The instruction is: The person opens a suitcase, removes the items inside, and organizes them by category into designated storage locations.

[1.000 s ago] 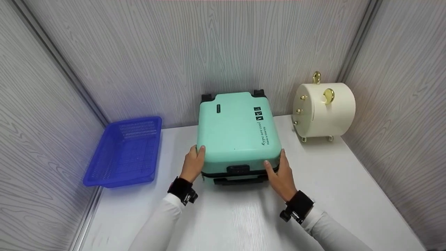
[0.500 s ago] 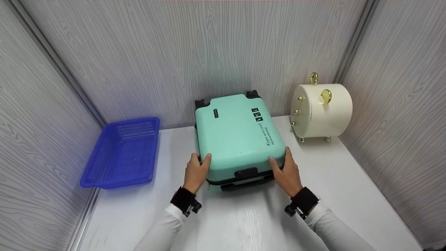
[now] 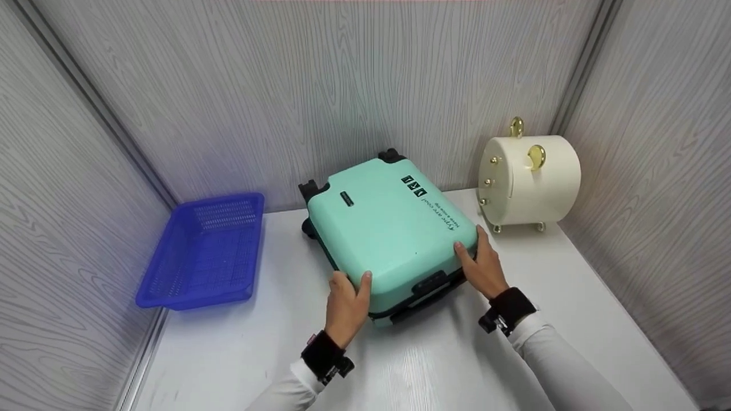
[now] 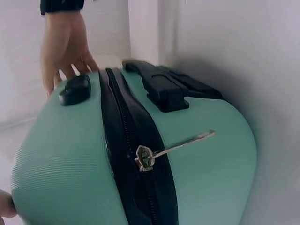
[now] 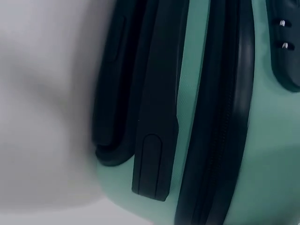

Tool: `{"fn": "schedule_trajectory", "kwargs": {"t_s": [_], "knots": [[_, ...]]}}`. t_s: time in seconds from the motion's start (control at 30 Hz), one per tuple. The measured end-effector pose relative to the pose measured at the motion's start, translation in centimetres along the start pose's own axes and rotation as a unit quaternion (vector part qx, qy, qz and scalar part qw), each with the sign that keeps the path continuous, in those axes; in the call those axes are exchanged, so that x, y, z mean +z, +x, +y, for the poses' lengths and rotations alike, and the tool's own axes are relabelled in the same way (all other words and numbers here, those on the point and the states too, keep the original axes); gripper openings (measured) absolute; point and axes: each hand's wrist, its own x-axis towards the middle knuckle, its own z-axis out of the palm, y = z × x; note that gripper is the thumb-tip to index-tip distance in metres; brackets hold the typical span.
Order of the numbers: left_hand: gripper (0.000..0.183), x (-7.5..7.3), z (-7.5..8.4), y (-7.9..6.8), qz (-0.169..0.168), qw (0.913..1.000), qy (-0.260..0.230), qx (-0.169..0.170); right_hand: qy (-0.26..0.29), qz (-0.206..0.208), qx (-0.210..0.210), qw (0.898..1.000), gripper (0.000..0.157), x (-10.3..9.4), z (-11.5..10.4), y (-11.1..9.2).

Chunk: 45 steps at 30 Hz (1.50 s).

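Note:
A mint-green suitcase (image 3: 388, 222) lies flat on the white table, turned at an angle, with its black wheels toward the back wall. My left hand (image 3: 346, 305) grips its near left corner, thumb on top and the other fingers down the side, partly hidden. At the near right corner my right hand (image 3: 484, 265) holds the case the same way. A metal zipper pull (image 4: 145, 158) hangs on the black zipper in the left wrist view. The right wrist view shows the black carry handle (image 5: 154, 154) and part of a combination lock (image 5: 284, 47) on the near end.
To the left stands a blue plastic basket (image 3: 257, 245) with perforated walls. A cream drum-shaped box (image 3: 545, 182) with gold knobs and feet sits at the back right. Wood-patterned panels (image 3: 274, 85) enclose the table (image 3: 394, 377) at the back and sides.
The suitcase has turned counter-clockwise as seen from above, its wheel end swinging left. My left hand has moved right and nearer; my right hand has shifted slightly right and away, both still gripping.

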Motion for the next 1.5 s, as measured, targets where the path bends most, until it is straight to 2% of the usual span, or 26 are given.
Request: {"fn": "schedule_trajectory", "kwargs": {"t_s": [0.2,0.27,0.33,0.43,0.53,0.63,0.73,0.8,0.9,1.0,1.1,1.2,1.3,1.4,1.5], "knots": [[0.05,0.4,0.9,-1.8,-0.051,0.9987,-0.001,0.002,0.018,-0.025,-0.009,0.999,0.083,-1.1,1.1,1.4],[0.047,0.1,0.7,-1.7,-0.058,0.9983,0.005,0.008,0.029,-0.027,-0.01,0.999,0.082,-1.2,1.3,1.6],[0.04,-0.3,0.3,-0.9,-0.043,0.9986,0.023,0.019,0.037,-0.023,-0.007,0.999,0.082,-1.0,1.2,1.6],[0.031,-1.0,-0.9,1.1,0.013,0.9977,0.052,0.043,0.041,-0.004,-0.002,0.999,0.082,-0.4,0.8,1.1],[0.026,-1.9,-1.9,4.0,0.058,0.9951,0.051,0.062,0.037,0.021,0.001,0.999,0.083,0.6,-0.1,0.1],[0.037,-3.1,-2.4,7.2,0.056,0.9958,0.032,0.065,0.016,0.042,0.0,0.999,0.086,1.8,-1.1,-1.5],[0.056,-4.4,-2.6,10.2,0.027,0.9978,0.02,0.056,-0.037,0.069,-0.045,0.996,0.087,3.3,-2.4,-3.5],[0.067,-5.2,-2.5,11.9,0.007,0.9988,0.019,0.044,-0.08,0.088,-0.099,0.988,0.085,4.5,-3.2,-5.0],[0.078,-6.0,-2.3,14.1,-0.013,0.9993,0.017,0.029,-0.137,0.107,-0.18,0.968,0.081,6.2,-4.2,-6.7],[0.081,-6.5,-2.1,16.0,-0.026,0.9995,0.01,0.015,-0.182,0.106,-0.228,0.951,0.088,7.6,-4.9,-7.8],[0.083,-6.8,-2.1,17.5,-0.041,0.999,0.017,0.001,-0.223,0.102,-0.239,0.94,0.103,8.7,-5.3,-8.3],[0.088,-7.0,-2.5,18.4,-0.059,0.9979,0.024,-0.01,-0.253,0.106,-0.241,0.931,0.114,9.7,-5.7,-8.8],[0.092,-7.2,-3.4,18.8,-0.067,0.9974,0.024,-0.015,-0.276,0.109,-0.263,0.918,0.114,10.7,-6.1,-9.1],[0.093,-7.2,-4.3,19.1,-0.061,0.9976,0.031,-0.01,-0.295,0.103,-0.283,0.907,0.112,11.6,-6.6,-9.2],[0.093,-7.1,-4.5,19.1,-0.057,0.9977,0.036,0.001,-0.306,0.102,-0.281,0.904,0.111,12.2,-7.0,-9.0]]}}
